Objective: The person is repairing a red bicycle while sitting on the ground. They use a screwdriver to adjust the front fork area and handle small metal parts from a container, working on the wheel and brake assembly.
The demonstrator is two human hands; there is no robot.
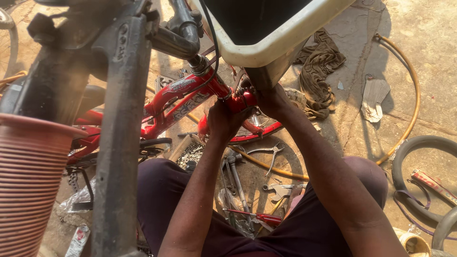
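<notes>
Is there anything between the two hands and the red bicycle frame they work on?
Nothing visible does. The left hand and the right hand both already touch the red bicycle frame near its front tube, just under the white basket.

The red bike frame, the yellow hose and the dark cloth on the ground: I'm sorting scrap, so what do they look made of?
Red bike frame: likely metal tubing, glossy red paint.
Yellow hose: looks like rubber or plastic, since it bends in a smooth curve.
Dark cloth: fabric, crumpled into soft folds.
</notes>
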